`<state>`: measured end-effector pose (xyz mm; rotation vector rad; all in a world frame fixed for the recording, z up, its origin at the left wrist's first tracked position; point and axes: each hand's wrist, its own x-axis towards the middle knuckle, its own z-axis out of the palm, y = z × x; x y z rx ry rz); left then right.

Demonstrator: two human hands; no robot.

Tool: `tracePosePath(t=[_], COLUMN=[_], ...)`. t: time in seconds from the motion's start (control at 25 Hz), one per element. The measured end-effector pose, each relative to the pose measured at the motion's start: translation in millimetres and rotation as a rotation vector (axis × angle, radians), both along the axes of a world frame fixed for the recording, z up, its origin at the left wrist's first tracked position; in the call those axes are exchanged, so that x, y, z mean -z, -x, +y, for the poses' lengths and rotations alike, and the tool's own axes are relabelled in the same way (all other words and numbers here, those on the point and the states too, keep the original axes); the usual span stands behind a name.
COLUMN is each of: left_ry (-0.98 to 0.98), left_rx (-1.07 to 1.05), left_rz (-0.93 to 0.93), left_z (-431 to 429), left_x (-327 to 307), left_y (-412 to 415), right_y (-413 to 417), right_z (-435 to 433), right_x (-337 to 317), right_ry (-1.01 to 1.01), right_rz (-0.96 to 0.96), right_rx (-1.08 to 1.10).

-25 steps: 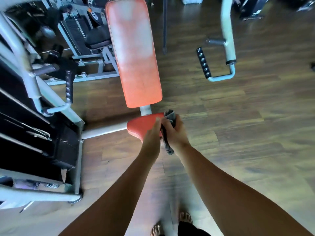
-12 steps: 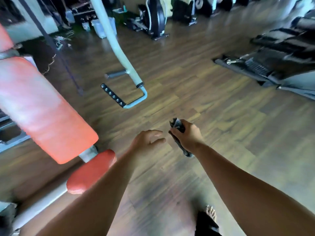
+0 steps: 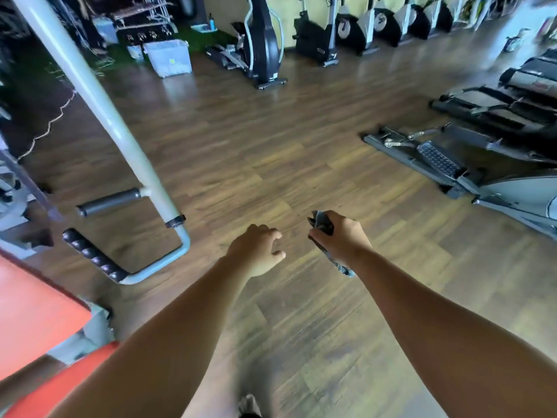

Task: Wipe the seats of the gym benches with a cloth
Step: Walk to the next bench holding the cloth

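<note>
My right hand [image 3: 342, 237] grips a bunched dark grey cloth [image 3: 322, 221], one end sticking up past the fingers and the other hanging below the wrist. My left hand [image 3: 258, 248] hovers beside it over the wooden floor, fingers loosely curled and holding nothing. The orange bench backrest [image 3: 27, 315] fills the lower left, and a strip of the orange seat [image 3: 57, 387] shows beneath my left forearm. Both hands are well off the bench, out to its right.
A pale metal machine arm [image 3: 99, 110] with a black ribbed handle [image 3: 92, 260] and a grey grip [image 3: 108, 202] slants down at left. Exercise bikes and an elliptical [image 3: 262, 40] line the far wall. Treadmills [image 3: 497, 116] lie at right. A plastic bin [image 3: 168, 57] stands at the back.
The view has swung right, away from the bench. Both hands left the orange seat, and my left hand let go of the cloth, which stays in my right.
</note>
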<state>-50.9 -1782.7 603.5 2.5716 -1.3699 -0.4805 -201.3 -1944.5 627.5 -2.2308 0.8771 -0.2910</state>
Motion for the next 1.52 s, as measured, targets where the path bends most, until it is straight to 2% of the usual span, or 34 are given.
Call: tracePosePath(t=[0.2,0.52,0.88,1.12,1.36,1.52], left_ry=[-0.040,-0.110,-0.183,-0.163,-0.187,-0.189], left_rx=[-0.048,-0.109,-0.350,-0.541,-0.613,-0.662], left_rz=[-0.036,-0.033,-0.045,-0.072,-0.081,-0.074], left_z=[-73.7,-176.7,-286.5,-291.8,-268.2,-263.3], left_x=[19.7,18.9,10.9,3.4,5.0,-4.3], left_y=[-130.3,-359.1,-621.5,-797.4,-1017.5,-1149.8], right_y=[-123.6,-358.1,-669.3,-891.7,-1130.2,-1269.4], right_z=[-80.9,-193.4,-331.9,-347.8,-324.8,-323.5], right_x=[18.0,12.1,13.3,10.2,26.2,25.8], right_ry=[0.010,-0.037,-0.098,-0.090,-0.176,-0.217], right_rz=[0.021,0.010,-0.038,-0.109,-0.183,-0.161], right_rx=[-0.037,-0.041,-0.275,-0.493,-0.549,-0.554])
